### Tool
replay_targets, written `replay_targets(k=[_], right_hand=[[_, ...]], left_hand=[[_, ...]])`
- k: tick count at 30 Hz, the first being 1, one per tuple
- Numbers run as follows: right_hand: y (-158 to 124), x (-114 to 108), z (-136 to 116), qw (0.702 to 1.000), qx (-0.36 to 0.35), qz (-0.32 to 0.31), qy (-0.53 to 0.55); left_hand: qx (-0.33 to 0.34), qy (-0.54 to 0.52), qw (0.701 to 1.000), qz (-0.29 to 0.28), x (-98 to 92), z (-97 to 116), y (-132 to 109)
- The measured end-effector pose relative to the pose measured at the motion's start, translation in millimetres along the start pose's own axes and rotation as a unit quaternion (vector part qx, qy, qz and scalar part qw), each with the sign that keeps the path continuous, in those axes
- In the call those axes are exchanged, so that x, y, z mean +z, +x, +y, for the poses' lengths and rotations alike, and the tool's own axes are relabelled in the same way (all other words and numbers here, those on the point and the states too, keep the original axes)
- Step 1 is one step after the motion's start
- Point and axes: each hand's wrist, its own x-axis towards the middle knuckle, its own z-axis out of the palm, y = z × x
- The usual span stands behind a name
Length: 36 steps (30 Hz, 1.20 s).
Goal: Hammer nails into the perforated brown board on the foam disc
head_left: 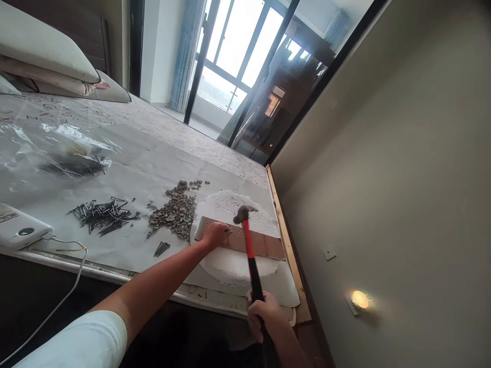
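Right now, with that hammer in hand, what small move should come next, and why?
Probably a light, careful tap with the hammer: the right hand grips it close to the brown board, while the left hand, at that board, seems to pinch a small thing, perhaps a nail, though it is too tiny to be sure.

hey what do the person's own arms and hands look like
The left arm has a plain white short sleeve, its forearm bare. The left hand and right hand are both ungloved; no sleeve shows on the right.

blue curtain (184, 56), lit wall light (359, 299), pillow (42, 45)
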Motion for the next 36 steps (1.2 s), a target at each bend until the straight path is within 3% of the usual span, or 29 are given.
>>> replay_targets(k=[3, 8, 13, 17, 20, 27, 33, 36], right_hand=[[0.5, 1.3, 2.9, 1.0, 0.016, 0.013, -0.017], [-3.7, -1.0, 1.1, 0.998, -0.047, 0.033, -0.007], [6.8, 4.9, 17.1, 0.999, 0.027, 0.027, -0.016], [4.5, -0.3, 15.6, 0.999, -0.014, 0.032, -0.001], [2.3, -3.7, 10.5, 0.998, -0.052, 0.033, 0.019], [12.5, 5.1, 29.3, 0.999, 0.039, 0.015, 0.007], [6.9, 2.6, 20.9, 0.996, -0.065, 0.022, 0.059], [10.3, 1.3, 26.3, 0.99, -0.087, 0.016, 0.107]], left_hand=[[0.045, 0.078, 0.996, -0.003, 0.8, -1.3, -2.0], [0.059, 0.094, 0.994, 0.006, 1.5, -1.8, -1.4], [0.049, 0.089, 0.995, -0.012, 1.8, -3.0, 0.4], [0.034, 0.018, 0.999, -0.001, -6.3, -0.4, -2.0], [-0.018, -0.058, 0.998, 0.029, -16.4, 2.8, -2.2], [-0.12, -0.172, 0.974, 0.083, -21.7, -1.5, 0.6], [-0.149, -0.273, 0.948, 0.065, -21.2, 5.8, 5.4], [-0.148, -0.36, 0.918, 0.073, -39.0, 5.2, 4.0]])
